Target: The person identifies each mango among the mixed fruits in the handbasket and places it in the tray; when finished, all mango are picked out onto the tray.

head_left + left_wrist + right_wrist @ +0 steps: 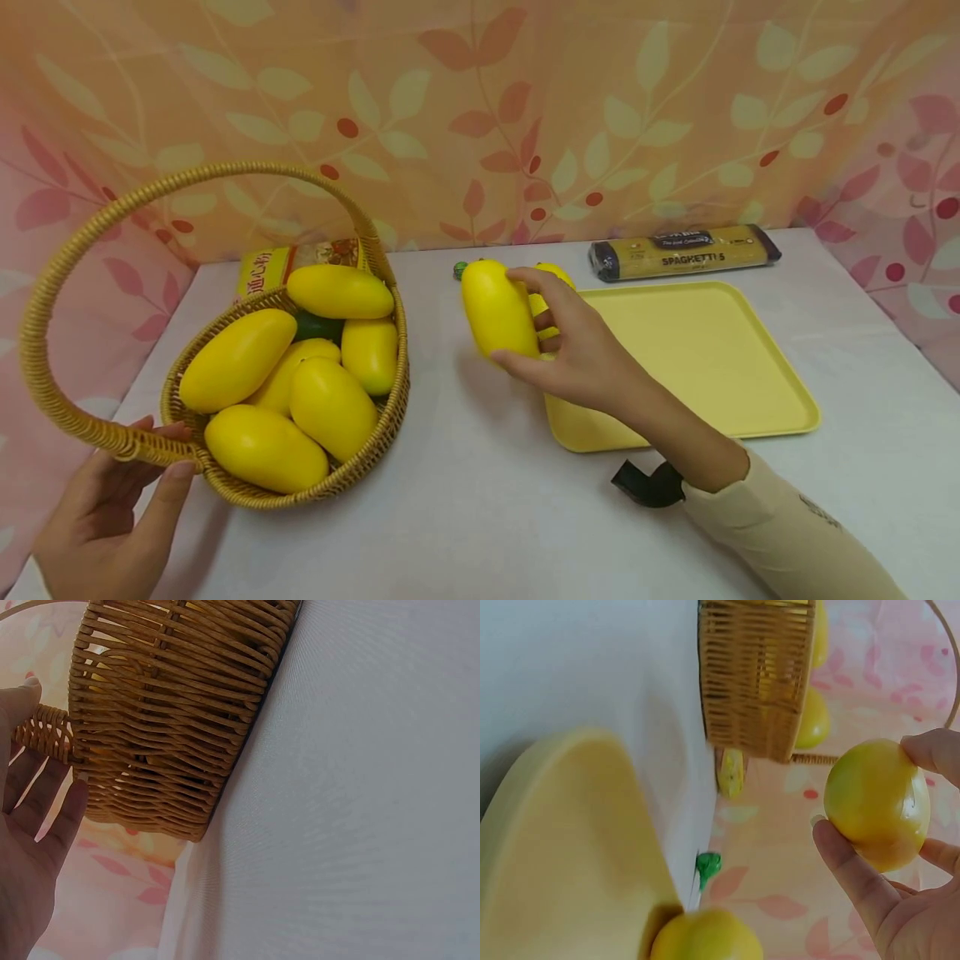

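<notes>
My right hand [581, 346] grips a yellow mango [497, 308] between thumb and fingers, raised above the table to the right of the basket. In the right wrist view the mango [877, 802] shows a greenish-yellow skin. At the left, my left hand [112, 512] pinches the handle base of a wicker basket [401, 400], thumb in front and fingers behind. Several mangoes [333, 408] fill the basket, with a dark green item [318, 326] among them. Another mango [705, 937], partly hidden by my right hand in the head view, lies at the yellow tray's [712, 358] far left corner.
A spaghetti packet [686, 252] lies behind the tray. Behind the basket stands a yellow and red food packet [266, 271]. A small green object [460, 269] sits at the back. A black bent object [648, 485] lies beside my right sleeve [772, 517]. Patterned cloth hangs behind the table.
</notes>
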`<state>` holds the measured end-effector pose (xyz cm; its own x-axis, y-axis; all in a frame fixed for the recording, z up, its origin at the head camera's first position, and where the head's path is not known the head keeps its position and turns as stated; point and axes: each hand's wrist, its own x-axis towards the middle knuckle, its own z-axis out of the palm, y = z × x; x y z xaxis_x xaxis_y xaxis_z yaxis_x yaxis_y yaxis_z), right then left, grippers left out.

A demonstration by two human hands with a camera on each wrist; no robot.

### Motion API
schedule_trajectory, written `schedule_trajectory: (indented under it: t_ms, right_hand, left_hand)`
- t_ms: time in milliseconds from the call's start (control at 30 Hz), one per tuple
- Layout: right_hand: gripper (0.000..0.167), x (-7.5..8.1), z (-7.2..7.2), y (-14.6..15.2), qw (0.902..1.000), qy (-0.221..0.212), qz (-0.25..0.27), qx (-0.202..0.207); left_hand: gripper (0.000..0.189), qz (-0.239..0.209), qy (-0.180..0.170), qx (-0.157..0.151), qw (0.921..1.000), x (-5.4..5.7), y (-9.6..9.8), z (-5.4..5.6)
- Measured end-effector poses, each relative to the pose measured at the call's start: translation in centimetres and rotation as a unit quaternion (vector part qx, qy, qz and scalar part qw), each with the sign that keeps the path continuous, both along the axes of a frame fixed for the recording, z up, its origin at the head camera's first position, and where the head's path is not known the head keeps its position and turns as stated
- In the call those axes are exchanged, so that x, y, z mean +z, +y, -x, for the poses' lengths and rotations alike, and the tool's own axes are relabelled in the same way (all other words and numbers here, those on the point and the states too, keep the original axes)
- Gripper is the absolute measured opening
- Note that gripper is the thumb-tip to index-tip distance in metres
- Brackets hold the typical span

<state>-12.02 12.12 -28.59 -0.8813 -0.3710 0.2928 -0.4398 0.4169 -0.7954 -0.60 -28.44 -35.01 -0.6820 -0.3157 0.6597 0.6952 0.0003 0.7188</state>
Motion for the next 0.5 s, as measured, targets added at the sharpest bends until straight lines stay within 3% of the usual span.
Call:
schedule_trajectory:
  t_ms: [500]
  right_hand:
    - [0.079,0.0,0.7,3.6,0.9990,-0.010,-0.007,-0.043]
  left_hand:
    - [0.049,0.002,0.002,-0.009,1.0000,0.0,-0.1,0.0]
